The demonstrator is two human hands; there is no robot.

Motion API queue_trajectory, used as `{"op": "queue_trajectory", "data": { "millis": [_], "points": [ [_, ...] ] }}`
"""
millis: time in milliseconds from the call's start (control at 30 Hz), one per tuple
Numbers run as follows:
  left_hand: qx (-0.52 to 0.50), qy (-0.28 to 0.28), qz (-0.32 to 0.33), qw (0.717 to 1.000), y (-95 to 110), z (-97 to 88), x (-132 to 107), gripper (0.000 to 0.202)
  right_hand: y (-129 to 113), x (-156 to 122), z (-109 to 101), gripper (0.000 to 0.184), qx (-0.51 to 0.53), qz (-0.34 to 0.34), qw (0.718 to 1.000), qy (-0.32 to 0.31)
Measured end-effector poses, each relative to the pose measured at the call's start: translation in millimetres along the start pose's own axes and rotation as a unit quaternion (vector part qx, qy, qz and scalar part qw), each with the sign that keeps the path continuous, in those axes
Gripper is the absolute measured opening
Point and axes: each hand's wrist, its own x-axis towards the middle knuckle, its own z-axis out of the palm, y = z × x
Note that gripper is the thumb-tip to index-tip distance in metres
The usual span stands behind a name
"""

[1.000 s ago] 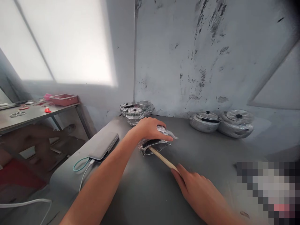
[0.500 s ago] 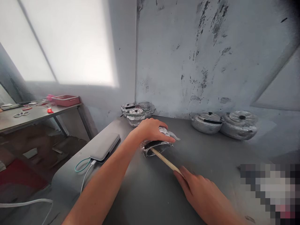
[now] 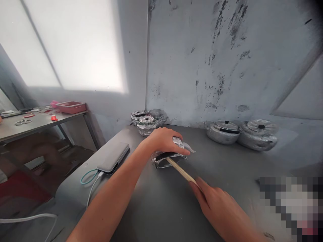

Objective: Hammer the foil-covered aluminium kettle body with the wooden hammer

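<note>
My left hand (image 3: pixel 165 139) is wrapped over a silvery, foil-like container (image 3: pixel 157 164) that lies on its side on the grey table (image 3: pixel 161 208). Its mouth faces toward me, with a black strip along the upper rim, and my palm hides much of its body. A pale curved silvery piece (image 3: pixel 188 147) sticks out beyond my thumb. My right hand (image 3: pixel 218 203) grips a light wooden stick (image 3: pixel 181 170). The far end of that stick goes into the container's mouth, so its tip is hidden.
Several small silvery pots (image 3: pixel 146 129) cluster at the back left, and two larger lidded pots (image 3: pixel 223 136) stand at the back right. A grey power bank (image 3: pixel 113 157) with cables lies left of my forearm. Another table (image 3: pixel 42 124) holds scissors (image 3: pixel 23 122) and a pink basket (image 3: pixel 71 107).
My right hand and the wooden stick have shifted slightly to the right. My left hand keeps its hold on the container, nearly still.
</note>
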Motion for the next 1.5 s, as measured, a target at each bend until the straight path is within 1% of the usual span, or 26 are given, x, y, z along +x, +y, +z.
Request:
{"op": "queue_trajectory", "data": {
  "millis": [267,433,567,767,1033,1233,1500],
  "points": [
    [-0.005,0.001,0.0,1.0,-0.9,0.6,-0.1,0.077,0.7,0.8,4.8,0.041,0.007,-0.018,1.0,-0.001],
    [-0.013,0.006,-0.002,1.0,0.0,0.7,0.2,0.076,-1.7,0.1,3.0,0.039,-0.02,-0.018,1.0,-0.005],
    [-0.01,0.003,-0.004,1.0,0.4,0.8,0.2,0.075,-2.0,-1.9,2.7,0.04,-0.008,-0.023,1.0,-0.003],
    [-0.002,0.003,0.0,1.0,-0.3,0.6,0.0,0.076,-1.4,-0.1,2.3,0.039,-0.03,-0.009,0.999,0.008],
    [-0.006,0.002,-0.001,1.0,0.2,-0.2,-0.8,0.075,3.7,1.0,2.6,0.041,-0.013,-0.011,1.0,0.003],
    [-0.002,0.001,-0.003,1.0,-0.4,0.6,0.0,0.076,4.1,-0.6,3.9,0.042,0.021,-0.036,0.999,0.032],
    [-0.012,-0.007,-0.002,1.0,-0.4,-0.9,-0.5,0.077,3.5,-0.9,4.0,0.041,0.016,-0.034,0.999,0.037]
  ]
}}
